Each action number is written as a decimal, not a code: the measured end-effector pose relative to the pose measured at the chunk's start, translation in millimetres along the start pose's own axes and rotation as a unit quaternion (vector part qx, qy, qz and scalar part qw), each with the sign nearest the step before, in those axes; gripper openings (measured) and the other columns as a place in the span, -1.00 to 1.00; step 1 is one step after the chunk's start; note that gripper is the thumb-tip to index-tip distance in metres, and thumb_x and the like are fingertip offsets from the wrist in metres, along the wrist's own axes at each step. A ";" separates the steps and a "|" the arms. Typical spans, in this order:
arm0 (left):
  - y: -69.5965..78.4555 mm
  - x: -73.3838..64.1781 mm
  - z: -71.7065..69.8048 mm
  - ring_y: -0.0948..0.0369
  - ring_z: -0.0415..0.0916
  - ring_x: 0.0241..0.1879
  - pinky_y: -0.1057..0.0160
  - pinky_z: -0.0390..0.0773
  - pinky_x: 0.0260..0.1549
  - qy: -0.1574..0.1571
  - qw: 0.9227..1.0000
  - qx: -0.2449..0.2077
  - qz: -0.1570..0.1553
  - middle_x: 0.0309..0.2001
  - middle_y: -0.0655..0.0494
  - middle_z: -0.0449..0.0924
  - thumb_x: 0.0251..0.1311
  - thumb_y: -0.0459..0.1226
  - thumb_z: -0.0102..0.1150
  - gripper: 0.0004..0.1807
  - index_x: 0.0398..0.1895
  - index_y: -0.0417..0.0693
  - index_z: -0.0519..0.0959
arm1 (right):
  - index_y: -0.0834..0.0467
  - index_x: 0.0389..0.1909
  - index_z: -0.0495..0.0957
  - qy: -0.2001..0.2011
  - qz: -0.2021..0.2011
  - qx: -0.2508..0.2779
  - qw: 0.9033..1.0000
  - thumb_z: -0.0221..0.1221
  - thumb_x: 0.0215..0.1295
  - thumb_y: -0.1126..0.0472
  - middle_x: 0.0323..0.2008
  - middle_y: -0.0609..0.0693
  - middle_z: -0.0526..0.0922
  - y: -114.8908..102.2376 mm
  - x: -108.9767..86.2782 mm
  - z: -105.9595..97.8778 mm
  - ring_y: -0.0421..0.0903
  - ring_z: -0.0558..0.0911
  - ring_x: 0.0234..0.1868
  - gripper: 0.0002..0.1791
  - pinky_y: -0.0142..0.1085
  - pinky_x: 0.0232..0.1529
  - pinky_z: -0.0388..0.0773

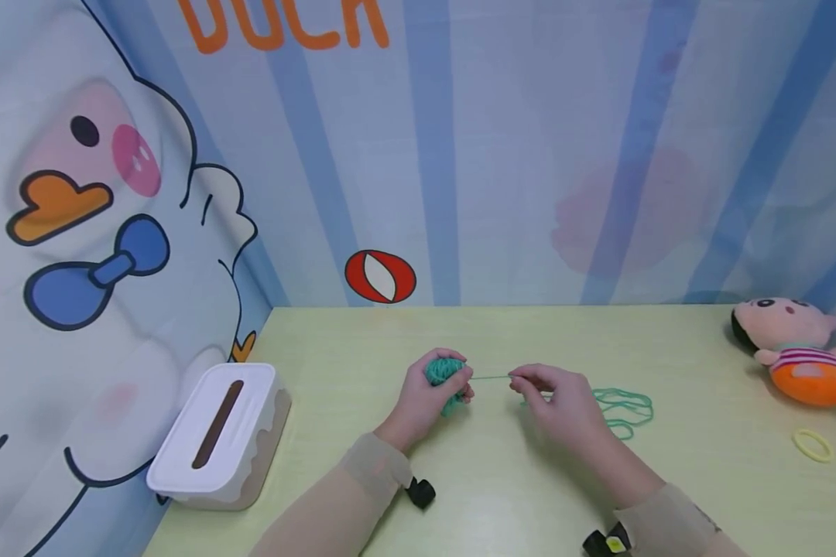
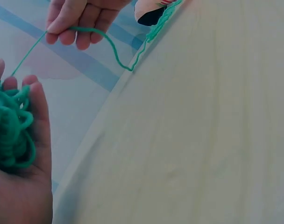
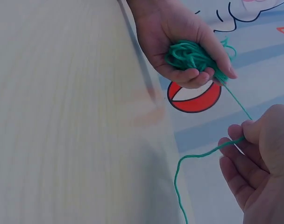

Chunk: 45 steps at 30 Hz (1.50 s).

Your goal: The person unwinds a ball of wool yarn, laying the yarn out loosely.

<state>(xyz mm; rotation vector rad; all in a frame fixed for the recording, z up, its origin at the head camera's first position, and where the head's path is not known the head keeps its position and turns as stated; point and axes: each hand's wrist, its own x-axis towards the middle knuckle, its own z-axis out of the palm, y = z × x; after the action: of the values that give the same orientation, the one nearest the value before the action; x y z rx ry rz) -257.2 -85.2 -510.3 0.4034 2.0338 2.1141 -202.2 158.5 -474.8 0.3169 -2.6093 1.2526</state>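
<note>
My left hand (image 1: 423,398) holds a bundle of green yarn (image 1: 444,373), its fingers curled round it. Loose loops of the bundle (image 2: 11,126) stick out past the fingers in the left wrist view. To the right, my right hand (image 1: 560,398) pinches the yarn strand (image 3: 237,103) between thumb and fingertips. The strand runs straight and taut from one hand to the other. From the right hand's pinch the yarn hangs slack, curving down toward the table, where more loose yarn (image 1: 623,406) lies in long loops behind that hand.
A white tissue box (image 1: 216,429) with a dark slot stands at the table's left edge. On the far right lie a plush doll (image 1: 801,352) in orange and stripes and a yellow ring (image 1: 813,446). A printed curtain (image 1: 501,155) hangs behind the pale table (image 1: 501,495).
</note>
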 end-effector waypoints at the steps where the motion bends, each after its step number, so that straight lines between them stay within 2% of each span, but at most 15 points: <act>1: 0.3 0.4 0.2 0.17 0.79 -0.28 0.18 0.84 -0.04 -0.001 1.000 -0.006 -0.002 -0.15 -0.10 0.78 0.52 -0.07 0.40 -0.58 0.18 -0.17 0.57 | 0.14 0.07 0.81 0.005 0.002 -0.002 1.000 0.33 0.59 0.19 -0.15 -0.03 0.92 1.9 -1.1 -3.6 0.02 0.89 -0.04 -0.81 -0.41 -0.21 0.67; 5: 0.2 1.2 0.3 0.16 0.84 -0.26 0.18 0.86 -0.06 0.004 1.000 -0.020 -0.018 0.03 -0.19 0.81 0.53 -0.06 0.37 -0.68 0.05 -0.06 0.57 | 0.15 0.08 0.81 0.025 0.006 -0.005 1.000 0.32 0.59 0.19 -0.13 0.03 0.92 9.1 -4.8 -17.7 0.08 0.89 -0.03 -0.80 -0.41 -0.30 0.62; 8: -1.1 1.9 0.3 0.13 0.84 -0.25 0.19 0.86 -0.09 0.013 1.000 -0.010 -0.023 0.05 -0.20 0.81 0.51 -0.04 0.39 -0.62 0.12 -0.09 0.57 | 0.16 0.09 0.80 0.042 0.003 -0.010 0.999 0.31 0.59 0.21 -0.12 0.06 0.92 16.1 -7.2 -27.6 0.14 0.89 -0.02 -0.80 -0.42 -0.39 0.59; 12: -3.8 3.8 0.4 0.18 0.71 -0.16 0.26 0.78 -0.08 0.040 0.998 0.037 -0.004 -0.02 -0.06 0.74 0.48 0.01 0.43 -0.49 0.28 -0.08 0.58 | 0.15 0.07 0.81 0.065 0.007 -0.027 0.998 0.31 0.59 0.23 -0.15 0.06 0.92 26.2 -9.9 -40.1 0.15 0.89 -0.06 -0.81 -0.39 -0.57 0.51; 16: -5.9 4.7 0.6 0.17 0.57 -0.09 0.26 0.65 -0.07 0.063 0.996 0.067 0.007 -0.04 0.10 0.67 0.45 0.00 0.46 -0.59 0.15 0.01 0.60 | 0.14 0.07 0.81 0.078 0.018 -0.043 0.996 0.29 0.60 0.22 -0.14 0.06 0.92 34.4 -13.2 -52.7 0.05 0.88 -0.08 -0.81 -0.37 -0.63 0.46; 18: -6.1 4.7 0.8 0.17 0.62 -0.05 0.26 0.65 -0.02 0.060 0.997 0.057 0.004 -0.02 0.12 0.71 0.44 -0.04 0.46 -0.65 0.08 0.04 0.57 | 0.13 0.08 0.81 0.086 0.022 -0.052 0.995 0.29 0.61 0.21 -0.13 0.06 0.92 37.4 -15.1 -59.4 0.01 0.87 -0.09 -0.80 -0.41 -0.56 0.52; 21: -6.0 4.9 1.2 0.17 0.72 0.01 0.27 0.69 0.06 0.045 0.998 0.037 -0.002 -0.01 0.11 0.77 0.49 -0.11 0.42 -0.67 0.13 0.00 0.55 | 0.12 0.08 0.81 0.101 0.030 -0.064 0.992 0.28 0.62 0.17 -0.12 0.06 0.92 41.4 -17.8 -69.3 -0.09 0.86 -0.10 -0.79 -0.48 -0.45 0.58; 22: -6.0 4.9 1.2 0.16 0.75 0.01 0.27 0.72 0.07 0.039 0.999 0.026 -0.003 -0.02 0.07 0.79 0.51 -0.14 0.39 -0.66 0.17 -0.06 0.54 | 0.13 0.09 0.81 0.103 0.034 -0.068 0.992 0.27 0.63 0.15 -0.11 0.07 0.92 42.8 -18.9 -72.4 -0.17 0.85 -0.11 -0.78 -0.51 -0.38 0.61; 25: -5.6 4.9 1.1 0.13 0.82 -0.06 0.23 0.81 0.07 0.026 1.000 -0.007 -0.010 -0.07 -0.06 0.79 0.57 -0.21 0.31 -0.59 0.31 -0.21 0.49 | 0.14 0.12 0.79 0.103 0.053 -0.074 0.990 0.26 0.64 0.11 -0.09 0.09 0.91 47.9 -22.1 -80.3 -0.47 0.74 -0.18 -0.74 -0.53 -0.37 0.60; 28: -4.7 4.9 1.0 0.12 0.82 -0.20 0.18 0.85 -0.02 0.024 0.999 -0.032 -0.012 -0.06 -0.26 0.73 0.59 -0.21 0.29 -0.51 0.39 -0.30 0.45 | 0.19 0.14 0.78 0.102 0.070 -0.083 0.989 0.24 0.66 0.10 -0.07 0.13 0.91 54.0 -25.3 -86.7 -0.56 0.64 -0.22 -0.70 -0.55 -0.36 0.57; 31: -3.2 4.7 1.8 0.17 0.77 -0.31 0.22 0.84 -0.15 0.031 0.999 -0.032 -0.015 -0.02 -0.42 0.65 0.59 -0.17 0.30 -0.51 0.37 -0.30 0.48 | 0.22 0.14 0.77 0.102 0.085 -0.096 0.986 0.22 0.67 0.11 -0.07 0.16 0.90 62.5 -26.9 -91.6 -0.39 0.70 -0.22 -0.69 -0.60 -0.33 0.53; 33: -3.0 4.8 2.0 0.18 0.73 -0.36 0.25 0.82 -0.21 0.039 0.999 -0.031 -0.018 -0.03 -0.42 0.63 0.59 -0.14 0.30 -0.56 0.29 -0.25 0.52 | 0.23 0.14 0.77 0.099 0.097 -0.106 0.985 0.21 0.66 0.11 -0.09 0.17 0.89 68.2 -27.6 -94.0 -0.24 0.73 -0.23 -0.68 -0.58 -0.31 0.52; 39: -4.6 5.6 0.7 0.15 0.72 -0.36 0.24 0.82 -0.22 0.053 0.998 -0.033 -0.016 -0.17 -0.05 0.73 0.65 -0.06 0.20 -0.75 0.06 -0.03 0.51 | 0.23 0.15 0.77 0.084 0.145 -0.119 0.979 0.19 0.65 0.05 -0.07 0.25 0.84 84.1 -29.8 -101.8 -0.03 0.72 -0.22 -0.63 -0.38 -0.39 0.50; 41: -4.4 5.7 0.2 0.16 0.70 -0.37 0.25 0.79 -0.24 0.060 0.998 -0.022 -0.009 -0.24 0.05 0.70 0.65 -0.05 0.20 -0.74 0.09 -0.01 0.51 | 0.23 0.13 0.78 0.083 0.152 -0.126 0.977 0.20 0.64 0.05 -0.03 0.27 0.83 88.5 -30.2 -103.9 0.02 0.73 -0.20 -0.63 -0.35 -0.38 0.50; 45: -3.7 5.8 0.3 0.17 0.66 -0.38 0.26 0.75 -0.25 0.075 0.997 -0.008 -0.004 -0.20 0.08 0.62 0.60 -0.16 0.26 -0.68 0.24 -0.08 0.50 | 0.27 0.10 0.80 0.077 0.157 -0.149 0.973 0.23 0.61 0.08 -0.06 0.29 0.83 95.8 -31.1 -107.9 0.07 0.73 -0.20 -0.64 -0.29 -0.32 0.48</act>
<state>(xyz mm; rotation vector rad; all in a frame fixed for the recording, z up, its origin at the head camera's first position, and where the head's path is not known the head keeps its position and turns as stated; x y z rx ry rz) -262.9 -82.9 -513.6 0.2413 2.0908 2.2171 -188.4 304.8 -488.9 -0.2452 -2.7262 0.8995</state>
